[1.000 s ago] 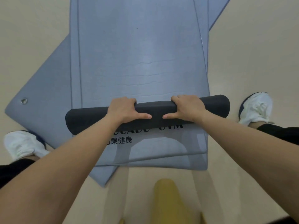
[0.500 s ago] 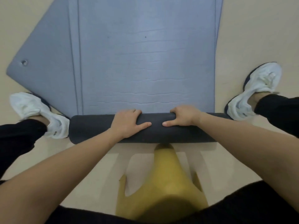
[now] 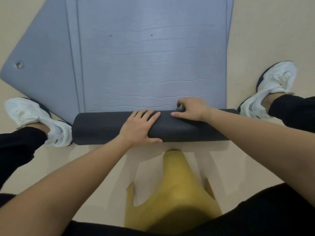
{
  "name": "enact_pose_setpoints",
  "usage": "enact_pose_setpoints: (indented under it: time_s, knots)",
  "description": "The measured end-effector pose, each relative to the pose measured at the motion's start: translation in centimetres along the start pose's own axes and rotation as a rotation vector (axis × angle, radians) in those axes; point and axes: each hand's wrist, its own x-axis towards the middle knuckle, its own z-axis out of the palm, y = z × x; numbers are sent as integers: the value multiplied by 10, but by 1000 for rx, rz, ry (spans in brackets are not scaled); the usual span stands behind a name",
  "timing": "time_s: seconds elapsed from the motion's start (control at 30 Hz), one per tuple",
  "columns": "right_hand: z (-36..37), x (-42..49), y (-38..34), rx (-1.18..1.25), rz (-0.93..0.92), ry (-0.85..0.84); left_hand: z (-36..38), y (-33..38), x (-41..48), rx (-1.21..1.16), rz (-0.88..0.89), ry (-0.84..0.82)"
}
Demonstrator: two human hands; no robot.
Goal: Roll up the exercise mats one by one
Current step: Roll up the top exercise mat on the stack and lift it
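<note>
The top blue-grey exercise mat lies flat on the floor, running away from me. Its near end is wound into a dark grey roll that lies crosswise between my feet. My left hand lies flat on top of the roll with straight fingers and the thumb along the near side. My right hand sits on the roll's far edge, fingers curled down where the roll meets the flat mat, thumb pointing left. More blue-grey mats lie underneath; one is skewed out to the left and has a metal eyelet in its corner.
My white shoes stand on either side of the roll, left shoe touching its end, right shoe beside the mat's edge. Beige floor surrounds the mats. A yellow garment hangs below my arms.
The roll has grown thicker and covered the printed near end of the mat. My left hand has gone from gripping the roll to lying flat on it. My right hand stays curled on the far edge.
</note>
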Motion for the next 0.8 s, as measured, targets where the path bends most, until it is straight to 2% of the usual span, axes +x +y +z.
enact_pose_setpoints:
  time_s: [0.13, 0.3, 0.4, 0.53, 0.7, 0.8]
  knots:
    - [-18, -6, -16, -35, -51, 109, -16, -14, 19, -86, -18, -78]
    - [7, -50, -22, -291, -217, 426, -27, -25, 33, -164, -44, -119]
    - [33, -74, -20, -392, -255, 401, -34, -31, 42, -206, -69, -166]
    - [58, -75, -28, -440, -121, 295, -39, -39, 50, -189, -65, -173]
    - [44, -55, -23, -393, -174, 441, -50, -48, 62, -189, -111, -88]
    - [30, -44, -18, -395, -205, 486, -60, -51, 65, -135, -116, 43]
